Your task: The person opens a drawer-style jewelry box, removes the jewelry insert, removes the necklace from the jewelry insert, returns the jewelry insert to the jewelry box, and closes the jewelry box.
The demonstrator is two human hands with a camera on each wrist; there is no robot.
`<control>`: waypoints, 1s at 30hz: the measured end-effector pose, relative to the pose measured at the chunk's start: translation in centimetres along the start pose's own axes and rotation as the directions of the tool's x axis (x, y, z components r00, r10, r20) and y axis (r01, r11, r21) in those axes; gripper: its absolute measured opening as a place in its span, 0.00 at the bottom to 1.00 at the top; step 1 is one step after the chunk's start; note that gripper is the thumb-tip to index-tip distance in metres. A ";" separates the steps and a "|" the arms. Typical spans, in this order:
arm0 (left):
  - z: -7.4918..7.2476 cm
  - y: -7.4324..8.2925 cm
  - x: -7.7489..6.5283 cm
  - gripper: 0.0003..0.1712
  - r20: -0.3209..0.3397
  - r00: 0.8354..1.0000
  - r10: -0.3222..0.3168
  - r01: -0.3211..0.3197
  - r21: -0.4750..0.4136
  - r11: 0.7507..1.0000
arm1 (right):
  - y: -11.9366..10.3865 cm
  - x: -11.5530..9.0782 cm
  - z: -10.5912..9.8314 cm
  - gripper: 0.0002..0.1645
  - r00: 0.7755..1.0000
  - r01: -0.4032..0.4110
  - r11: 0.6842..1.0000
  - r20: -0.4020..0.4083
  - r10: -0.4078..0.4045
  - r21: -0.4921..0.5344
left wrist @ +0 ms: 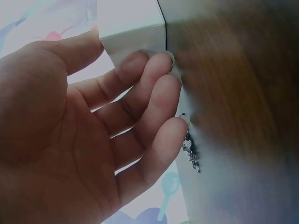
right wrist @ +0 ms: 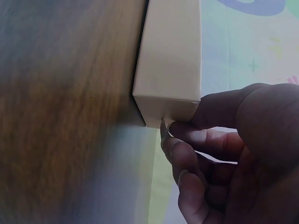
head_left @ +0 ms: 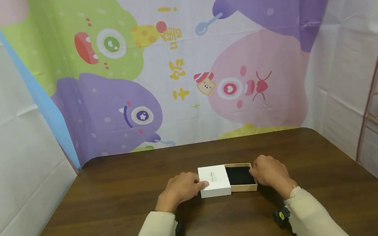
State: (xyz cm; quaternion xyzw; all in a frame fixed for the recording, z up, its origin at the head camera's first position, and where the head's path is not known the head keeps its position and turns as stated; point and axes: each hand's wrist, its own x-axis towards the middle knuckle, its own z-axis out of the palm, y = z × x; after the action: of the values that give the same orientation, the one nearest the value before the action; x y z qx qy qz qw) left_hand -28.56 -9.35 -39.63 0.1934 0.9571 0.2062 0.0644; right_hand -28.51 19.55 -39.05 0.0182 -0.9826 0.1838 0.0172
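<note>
A small drawer box lies on the dark wood table, its white outer cover [head_left: 214,179] printed with dark lettering. From the cover's right side juts the tan inner drawer [head_left: 244,187], with a black pad [head_left: 239,176] inside. My left hand [head_left: 185,187] grips the cover's left end, thumb on top and fingertips low at its side. At the drawer's right end, my right hand [head_left: 270,171] pinches the end wall or a tab there; which one I cannot tell. Past the left fingers, a silvery chain-like thing [left wrist: 190,151] shows on the table; the head view hides it.
The brown table [head_left: 139,166] has rounded far corners. Behind it hangs a cloth [head_left: 182,122] with cartoon creatures, and pale sheets [head_left: 14,146] flank both sides. A black wrist device [head_left: 281,216] sits under the right forearm.
</note>
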 end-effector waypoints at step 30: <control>0.0 0.0 0.1 0.19 -0.012 1.000 0.000 0.000 0.005 1.000 | -0.2 0.1 0.3 0.24 1.000 0.011 1.000 -0.005 -0.012 -0.022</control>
State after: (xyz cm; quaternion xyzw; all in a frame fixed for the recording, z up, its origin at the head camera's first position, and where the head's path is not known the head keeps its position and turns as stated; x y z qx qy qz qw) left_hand -28.65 -9.28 -39.67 0.1922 0.9579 0.2051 0.0582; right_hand -28.58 19.27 -39.23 0.0232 -0.9844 0.1730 0.0208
